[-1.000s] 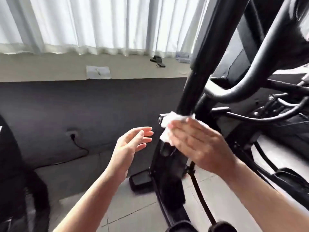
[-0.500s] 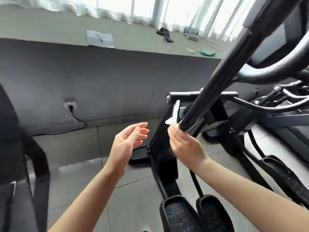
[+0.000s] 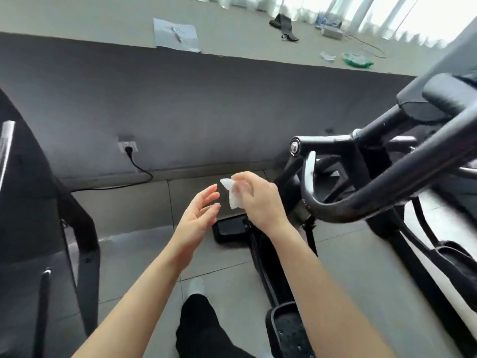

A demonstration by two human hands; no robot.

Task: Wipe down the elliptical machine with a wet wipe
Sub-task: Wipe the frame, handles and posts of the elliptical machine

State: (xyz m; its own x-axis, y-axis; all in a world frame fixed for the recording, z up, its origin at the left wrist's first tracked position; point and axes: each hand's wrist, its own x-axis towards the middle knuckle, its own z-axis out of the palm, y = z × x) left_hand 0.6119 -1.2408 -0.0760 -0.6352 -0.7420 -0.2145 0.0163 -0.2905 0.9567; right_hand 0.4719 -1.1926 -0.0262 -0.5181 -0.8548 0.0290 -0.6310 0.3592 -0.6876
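Right hand (image 3: 258, 200) pinches a crumpled white wet wipe (image 3: 232, 194) between thumb and fingertips, lifted free of the machine and held in the air over the floor tiles, left of the frame. Left hand (image 3: 200, 215) hovers just beside the wipe, palm turned toward it, fingers relaxed and spread, holding nothing. To the right stands the elliptical machine (image 3: 361, 177), with a curved black handlebar (image 3: 343, 210) nearest the right hand and a short crossbar (image 3: 322, 143) farther off; a foot pedal (image 3: 289, 329) lies near, at the bottom. This reads as a pause between wiping passes, probably to refold or turn the wipe to a fresh face. The next move calls for the left fingers to take a corner, then the right hand to carry the wipe back onto the handlebar or frame.
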